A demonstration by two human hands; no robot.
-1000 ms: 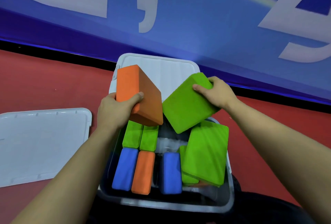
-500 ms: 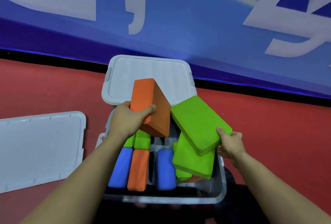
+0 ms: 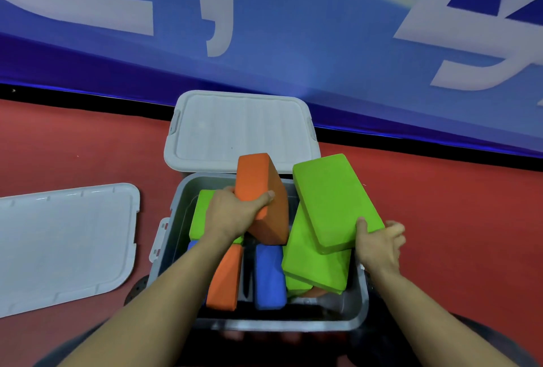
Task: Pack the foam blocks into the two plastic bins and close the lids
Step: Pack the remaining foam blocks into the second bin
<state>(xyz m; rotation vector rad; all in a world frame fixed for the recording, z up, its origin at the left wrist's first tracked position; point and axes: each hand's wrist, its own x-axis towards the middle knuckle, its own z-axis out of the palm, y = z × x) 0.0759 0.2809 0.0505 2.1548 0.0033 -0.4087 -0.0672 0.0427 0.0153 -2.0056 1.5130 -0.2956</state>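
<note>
I am lowering the orange foam block [image 3: 261, 196] on its edge into the open grey bin [image 3: 176, 219], my left hand [image 3: 232, 214] clamped around its near end with the thumb across the top face, and I judge it should drop into the gap at the bin's middle, between the green blocks at 9 o'clock and the stacked ones at 3. I am keeping it upright so it slides down narrow side first rather than wedging. My right hand [image 3: 379, 241] is pinching the near corner of the top green foam block [image 3: 335, 202], thumb on top and fingers below; I am tilting it toward 1 o'clock, and it ought to lie flat on the green block [image 3: 314, 261] beneath so the lid can seat. A blue block [image 3: 269, 275] and an orange block [image 3: 226, 275] are standing at 6 o'clock in the bin. The closed second bin's lid [image 3: 241, 128] is sitting at 12 o'clock, and the loose white lid [image 3: 64, 243] is lying at 9 o'clock on the red floor [image 3: 455, 219].
</note>
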